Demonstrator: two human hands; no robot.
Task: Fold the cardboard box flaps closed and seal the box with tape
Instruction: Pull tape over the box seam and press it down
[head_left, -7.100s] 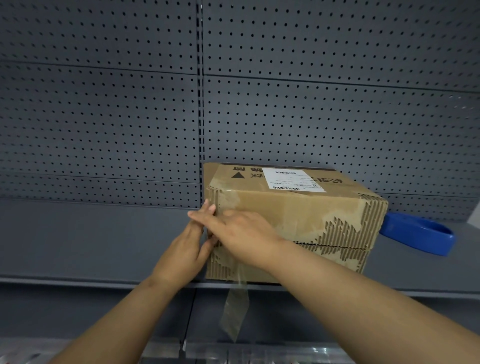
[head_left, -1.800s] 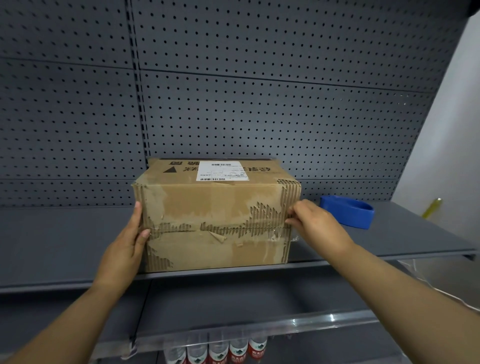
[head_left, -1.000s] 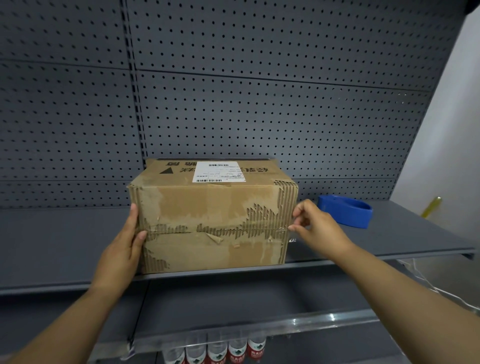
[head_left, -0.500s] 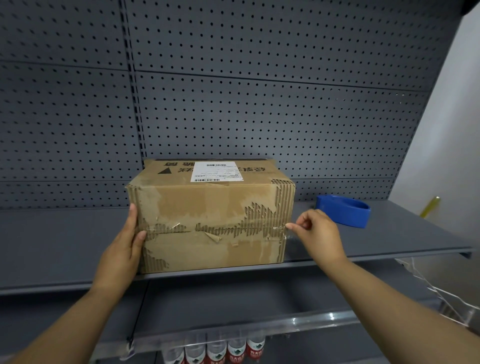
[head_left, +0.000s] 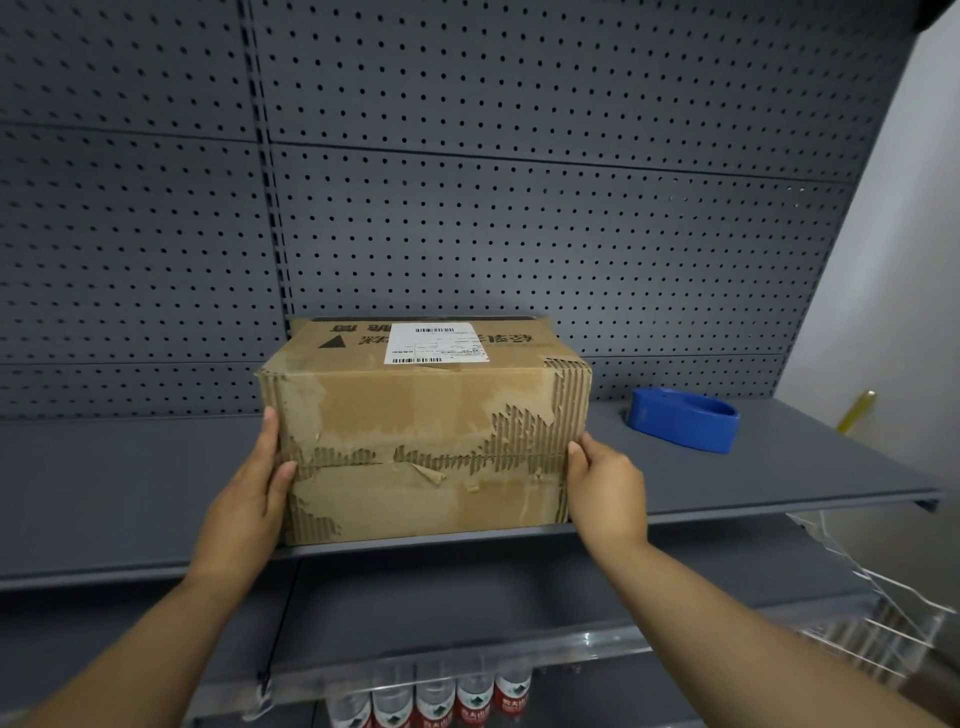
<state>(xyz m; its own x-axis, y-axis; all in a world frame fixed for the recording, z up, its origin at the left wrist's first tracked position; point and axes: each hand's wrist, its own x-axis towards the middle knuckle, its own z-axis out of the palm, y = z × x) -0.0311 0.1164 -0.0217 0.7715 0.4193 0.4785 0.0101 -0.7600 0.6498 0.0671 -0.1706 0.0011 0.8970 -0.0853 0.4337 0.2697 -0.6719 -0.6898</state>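
A worn cardboard box (head_left: 415, 410) with a white shipping label on top stands on the grey shelf (head_left: 130, 483), its flaps closed. Its front face is torn down to the corrugation along the middle seam, with shiny clear tape over it. My left hand (head_left: 249, 509) presses flat against the box's left side, thumb on the front corner. My right hand (head_left: 608, 493) lies against the right side, thumb at the front edge; its fingers are hidden behind the box. A blue tape dispenser (head_left: 685, 418) sits on the shelf to the right of the box, untouched.
A grey pegboard wall (head_left: 519, 208) rises right behind the box. Below the shelf stands a row of water bottles (head_left: 431, 701) with red labels. A clear wire-like rack (head_left: 883, 613) sticks out at the lower right, and a pale wall (head_left: 909, 260) closes the right side.
My right hand has let go of the tape end at the box's right front corner and now lies flat on the right side. My left hand has stayed on the left side.
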